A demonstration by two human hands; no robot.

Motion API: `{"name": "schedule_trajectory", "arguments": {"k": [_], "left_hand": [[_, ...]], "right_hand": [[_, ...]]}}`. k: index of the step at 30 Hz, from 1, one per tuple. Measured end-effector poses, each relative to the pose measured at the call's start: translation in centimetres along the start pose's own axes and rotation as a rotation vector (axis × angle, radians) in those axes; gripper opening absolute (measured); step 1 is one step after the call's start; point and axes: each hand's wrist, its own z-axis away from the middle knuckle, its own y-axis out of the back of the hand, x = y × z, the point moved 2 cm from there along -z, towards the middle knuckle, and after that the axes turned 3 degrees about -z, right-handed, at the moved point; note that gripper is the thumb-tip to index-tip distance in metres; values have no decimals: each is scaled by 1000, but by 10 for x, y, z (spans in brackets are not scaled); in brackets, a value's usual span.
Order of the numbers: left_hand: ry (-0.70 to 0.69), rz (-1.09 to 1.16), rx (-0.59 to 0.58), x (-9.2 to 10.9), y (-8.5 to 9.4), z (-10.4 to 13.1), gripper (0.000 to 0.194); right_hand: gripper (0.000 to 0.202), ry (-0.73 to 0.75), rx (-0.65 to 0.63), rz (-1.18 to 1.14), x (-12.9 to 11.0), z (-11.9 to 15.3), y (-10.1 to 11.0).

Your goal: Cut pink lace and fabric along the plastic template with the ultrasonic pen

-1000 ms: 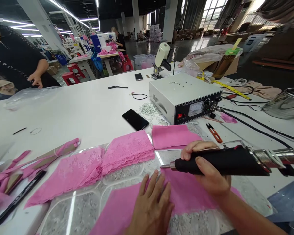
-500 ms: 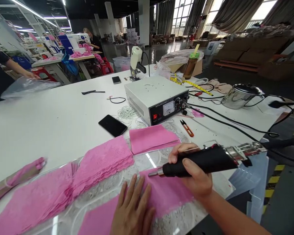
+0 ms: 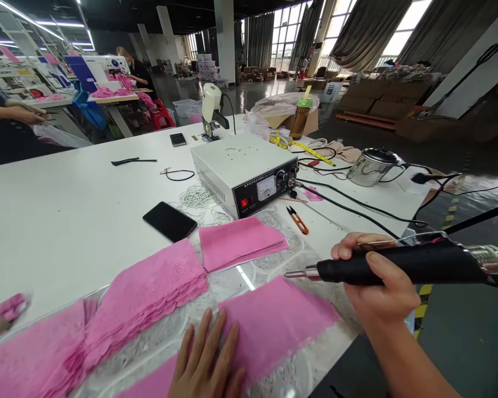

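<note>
My left hand [image 3: 207, 359] lies flat with its fingers spread on a pink fabric piece [image 3: 278, 326], which rests on a clear plastic sheet [image 3: 141, 354]. My right hand [image 3: 382, 287] is wrapped round a black handheld ultrasonic tool [image 3: 357, 270], its metal tip pointing left, by the fabric's top corner. Whether the tip touches the cloth I cannot tell. Behind them lies a folded pink fabric stack [image 3: 236, 243]. A pile of pink lace-edged pieces [image 3: 149, 293] spreads to the left, partly overlapping another pile.
A white control box [image 3: 236, 163] with a meter stands behind, cabled to the tool. Around it are a phone [image 3: 170, 221], orange thread snips [image 3: 297, 220], tangled pale cord [image 3: 197, 196], a glass pot [image 3: 373, 166] and a yellow tape measure [image 3: 315, 152]. Another person's hands [image 3: 27, 113] hold clear plastic at far left.
My right hand has drawn the tool right, from over the middle of the fabric to its top corner. My left hand stays on the cloth. The view has swung somewhat right.
</note>
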Motion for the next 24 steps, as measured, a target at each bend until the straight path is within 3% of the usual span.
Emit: {"name": "schedule_trajectory", "arguments": {"k": [24], "left_hand": [[17, 59, 11, -1, -1, -3, 44]], "right_hand": [[4, 21, -103, 62, 5, 5, -8]]}}
